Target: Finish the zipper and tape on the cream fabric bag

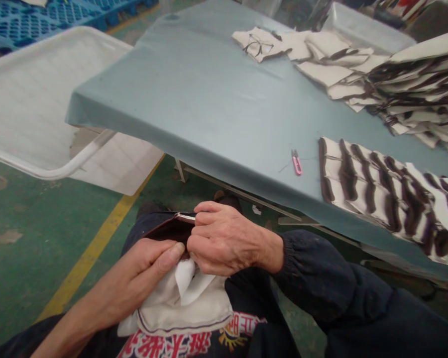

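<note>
Over my lap I hold a small cloth piece (182, 298), white with a dark brown part at its top. My right hand (224, 238) is closed on the brown top edge, fingers curled round it. My left hand (145, 271) pinches the same piece from the left, thumb pressed on the cloth beside the brown part. Both hands touch each other below the front edge of the grey-blue table (209, 99).
A pink thread snipper (296, 162) lies on the table near its front edge. Rows of white and brown cloth pieces (392, 194) lie at the right, a bigger pile (403, 84) behind. A white tray cart (33, 99) stands left, on green floor with a yellow line (93, 248).
</note>
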Tool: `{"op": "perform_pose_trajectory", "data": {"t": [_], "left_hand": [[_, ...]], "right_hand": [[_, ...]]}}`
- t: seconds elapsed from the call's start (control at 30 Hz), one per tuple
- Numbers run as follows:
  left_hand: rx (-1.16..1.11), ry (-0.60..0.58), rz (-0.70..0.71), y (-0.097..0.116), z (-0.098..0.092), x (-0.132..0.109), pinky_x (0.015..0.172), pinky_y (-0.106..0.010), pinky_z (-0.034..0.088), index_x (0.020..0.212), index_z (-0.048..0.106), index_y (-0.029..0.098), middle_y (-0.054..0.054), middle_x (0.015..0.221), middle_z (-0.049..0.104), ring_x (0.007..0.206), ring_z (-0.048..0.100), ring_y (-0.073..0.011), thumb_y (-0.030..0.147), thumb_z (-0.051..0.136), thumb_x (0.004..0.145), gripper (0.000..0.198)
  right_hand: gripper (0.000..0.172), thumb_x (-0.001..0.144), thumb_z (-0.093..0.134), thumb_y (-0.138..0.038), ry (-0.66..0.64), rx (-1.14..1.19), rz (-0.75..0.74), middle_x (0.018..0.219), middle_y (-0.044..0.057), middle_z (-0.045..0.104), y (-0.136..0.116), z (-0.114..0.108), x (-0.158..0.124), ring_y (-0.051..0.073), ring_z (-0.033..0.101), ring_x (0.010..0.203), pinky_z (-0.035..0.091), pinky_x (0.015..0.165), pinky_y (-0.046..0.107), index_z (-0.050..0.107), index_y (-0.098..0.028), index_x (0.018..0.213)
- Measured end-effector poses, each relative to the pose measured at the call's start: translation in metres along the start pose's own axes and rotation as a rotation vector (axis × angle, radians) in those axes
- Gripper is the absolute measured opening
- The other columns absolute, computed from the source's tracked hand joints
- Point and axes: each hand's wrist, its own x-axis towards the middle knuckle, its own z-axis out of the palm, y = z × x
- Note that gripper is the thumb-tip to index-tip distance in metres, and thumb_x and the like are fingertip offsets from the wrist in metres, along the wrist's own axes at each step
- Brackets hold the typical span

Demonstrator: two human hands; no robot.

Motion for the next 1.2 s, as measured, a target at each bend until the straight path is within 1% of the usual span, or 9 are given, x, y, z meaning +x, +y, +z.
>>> {"op": "perform_pose_trajectory", "data": {"t": [0.13,0.3,0.43,0.57,0.67,0.8,0.9,1.1,1.2], "left_hand": [[0.066,-0.039,0.027,0.002,-0.005,0.000,0.054,-0.027,0.036,0.071,0.043,0.025,0.005,0.067,0.044,0.060,0.043,-0.0156,0.053,0.047,0.120,0.057],[0.011,-0.073,0.022,-0.003,-0.005,-0.001,0.049,-0.026,0.029,0.068,0.043,0.025,0.006,0.065,0.038,0.056,0.035,-0.0137,0.050,0.054,0.118,0.057],[0.069,0.025,0.063,-0.011,0.006,-0.002,0.049,-0.026,0.030,0.066,0.051,0.024,0.006,0.062,0.047,0.055,0.040,-0.0129,0.039,0.057,0.114,0.051],[0.274,0.190,0.245,-0.011,0.013,-0.005,0.056,-0.026,0.037,0.074,0.062,0.023,0.006,0.064,0.060,0.056,0.053,-0.0120,0.023,0.057,0.113,0.039],[0.335,0.232,0.317,-0.006,0.012,-0.008,0.061,-0.026,0.042,0.083,0.067,0.024,0.006,0.070,0.067,0.059,0.061,-0.0122,0.023,0.060,0.117,0.034],[0.273,0.204,0.327,-0.001,0.006,-0.009,0.060,-0.025,0.045,0.080,0.065,0.024,0.007,0.068,0.064,0.057,0.061,-0.0123,0.029,0.063,0.120,0.041],[0.240,0.183,0.297,-0.001,0.002,-0.008,0.058,-0.024,0.045,0.080,0.068,0.024,0.007,0.067,0.065,0.057,0.062,-0.0126,0.036,0.066,0.121,0.043],[0.177,0.028,0.194,0.007,-0.002,-0.007,0.070,-0.023,0.056,0.099,0.083,0.026,0.003,0.086,0.083,0.075,0.078,-0.0163,0.034,0.061,0.120,0.032],[0.216,0.047,0.183,0.013,-0.005,-0.006,0.058,-0.022,0.048,0.081,0.075,0.025,0.005,0.070,0.074,0.061,0.069,-0.0139,0.033,0.062,0.115,0.038]], "right_hand": [[0.044,0.126,0.047,-0.019,-0.050,-0.046,0.042,0.069,-0.005,0.059,-0.002,-0.003,-0.004,0.020,0.048,0.068,0.040,0.081,0.038,0.063,-0.025,0.086],[0.039,0.127,0.055,-0.015,-0.008,-0.088,0.028,0.073,-0.004,0.060,-0.008,-0.012,-0.006,0.019,0.052,0.071,0.036,0.075,0.037,0.067,-0.021,0.090],[0.040,0.127,0.054,-0.016,0.020,-0.072,0.054,0.073,-0.005,0.061,-0.010,-0.008,-0.011,0.019,0.053,0.071,0.035,0.073,0.037,0.069,-0.021,0.091],[0.044,0.125,0.046,-0.018,0.028,-0.041,0.116,0.071,-0.004,0.064,-0.011,-0.002,-0.014,0.019,0.052,0.069,0.036,0.072,0.038,0.069,-0.022,0.088],[0.044,0.121,0.044,-0.022,0.013,-0.035,0.184,0.073,-0.001,0.068,-0.016,-0.002,-0.010,0.021,0.053,0.070,0.036,0.071,0.041,0.068,-0.023,0.085],[0.044,0.120,0.045,-0.026,0.014,-0.004,0.246,0.070,0.000,0.068,-0.022,-0.003,0.001,0.022,0.055,0.071,0.035,0.070,0.042,0.066,-0.024,0.082],[0.049,0.124,0.043,-0.031,-0.059,0.117,0.314,0.068,0.000,0.068,-0.022,-0.001,0.005,0.020,0.055,0.066,0.035,0.067,0.041,0.066,-0.024,0.081],[0.048,0.126,0.051,-0.036,-0.202,0.371,0.485,0.073,-0.001,0.071,-0.021,0.002,-0.001,0.016,0.060,0.068,0.033,0.066,0.035,0.063,-0.023,0.081],[0.047,0.125,0.055,-0.037,-0.212,0.465,0.518,0.073,-0.002,0.066,-0.022,0.002,-0.004,0.015,0.055,0.067,0.031,0.066,0.034,0.058,-0.024,0.080]]}}
